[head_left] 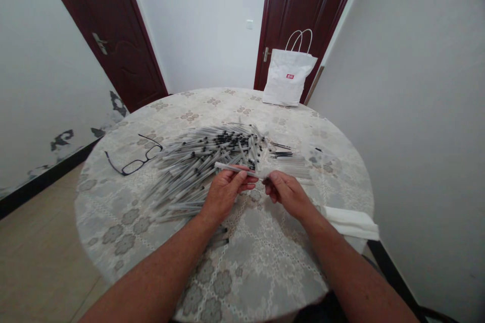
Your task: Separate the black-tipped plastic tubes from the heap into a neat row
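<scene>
My left hand [230, 185] is closed around a translucent pen barrel [227, 167], which slants slightly down to the right above the table. Close by on the right, my right hand [282, 189] pinches near the barrel's right end. What its fingertips hold there is too small and blurred to name. Behind and left of my hands spreads a large pile of pens [200, 161] with clear barrels and black ends. To the right of the pile lie a few thin dark pieces [281, 154] and a row of clear tubes [291, 165].
The round table wears a patterned cloth [212, 282]. Black-framed glasses [134, 165] lie at the left, a white paper bag [290, 78] stands at the back right. A folded white item [350, 222] sits on the right edge. One dark-tipped piece [319, 150] lies apart at the right.
</scene>
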Demonstrator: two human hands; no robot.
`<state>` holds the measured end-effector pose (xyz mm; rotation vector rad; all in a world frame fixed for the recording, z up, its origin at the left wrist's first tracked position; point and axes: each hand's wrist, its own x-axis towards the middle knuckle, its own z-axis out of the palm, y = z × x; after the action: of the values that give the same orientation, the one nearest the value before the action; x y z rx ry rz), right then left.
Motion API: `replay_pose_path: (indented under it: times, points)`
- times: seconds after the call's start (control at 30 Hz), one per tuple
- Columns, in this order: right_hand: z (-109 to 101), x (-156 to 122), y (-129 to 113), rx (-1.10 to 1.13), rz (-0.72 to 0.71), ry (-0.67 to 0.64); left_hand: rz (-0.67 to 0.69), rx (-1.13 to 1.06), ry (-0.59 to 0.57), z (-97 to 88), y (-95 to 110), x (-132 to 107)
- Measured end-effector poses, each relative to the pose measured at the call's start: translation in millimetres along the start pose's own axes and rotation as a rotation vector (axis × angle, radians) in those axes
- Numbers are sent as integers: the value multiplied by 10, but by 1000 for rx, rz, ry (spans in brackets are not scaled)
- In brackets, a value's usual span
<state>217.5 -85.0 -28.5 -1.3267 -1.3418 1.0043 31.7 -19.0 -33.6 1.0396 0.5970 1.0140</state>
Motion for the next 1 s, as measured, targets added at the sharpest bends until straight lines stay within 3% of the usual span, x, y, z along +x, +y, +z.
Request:
replay_pose_path:
  times: [0.27,0.47,0.57,0.67,0.8,1.0]
  points:
    - [7,-11,2,106,-16,8,16,9,14,-8,-6,1]
    - [4,10,8,-22,15,7,-7,19,15,7,13,2]
    - [10,11,0,68,-2,40,-12,12,28,9,19,5]
    - [20,9,1,145,31,17,-5,18,31,8,17,4]
    - [23,13,7,82,37,-14,8,45,25,11,9,-4]
    - [0,33,29,-1,-47,122,4,54,67,6,7,5]
